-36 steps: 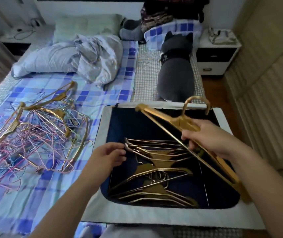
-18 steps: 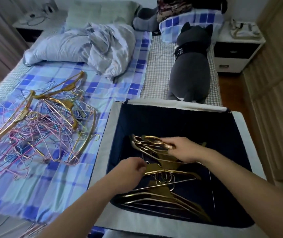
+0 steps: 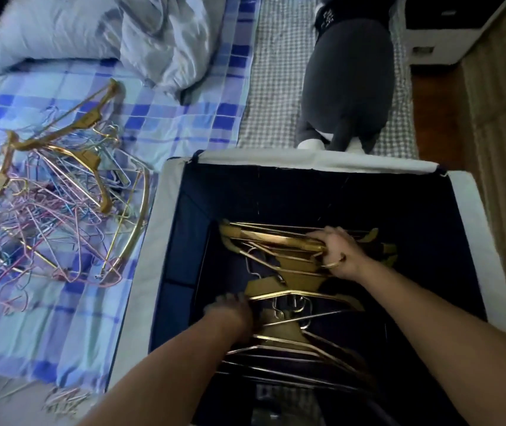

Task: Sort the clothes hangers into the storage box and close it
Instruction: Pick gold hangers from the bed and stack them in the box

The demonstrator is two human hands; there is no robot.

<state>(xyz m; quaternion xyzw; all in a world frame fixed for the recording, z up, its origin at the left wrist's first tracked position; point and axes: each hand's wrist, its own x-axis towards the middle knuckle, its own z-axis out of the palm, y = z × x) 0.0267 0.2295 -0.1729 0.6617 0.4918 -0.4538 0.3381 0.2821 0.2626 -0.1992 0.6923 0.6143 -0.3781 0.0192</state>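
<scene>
Head view: the gold hanger (image 3: 279,241) lies inside the storage box (image 3: 466,210), on top of the far end of the gold hangers already stacked (image 3: 294,302) on the dark floor of the box. Its long bar runs leftward from the right hand (image 3: 339,253), and its curved hook shows at the heel of that hand. The right hand sits over the neck of the hanger with its fingers curled round it, knuckles up. The left hand (image 3: 230,309) is lower in the picture and nearer the left wall of the box, down among the stacked hangers, at the left tip of one of the middle ones. It is blurred and shaded; its fingers look bent, but whether they hold a hanger cannot be told. Both forearms reach into the box from the bottom edge of the picture.

The box is open, with a pale fabric rim and dark blue lining, and stands on the bed (image 3: 184,112) at its near right part. To the left of the box, just beside its rim, a tangled pile of hangers (image 3: 52,216) lies on the blue checked sheet: thin pink and blue wire ones mixed with several gold ones. Beyond the pile lies a crumpled pale quilt (image 3: 141,35). Past the far rim of the box a dark grey plush toy (image 3: 347,84) lies on a small-checked cloth, and a white bedside cabinet (image 3: 430,41) stands at the top right.
</scene>
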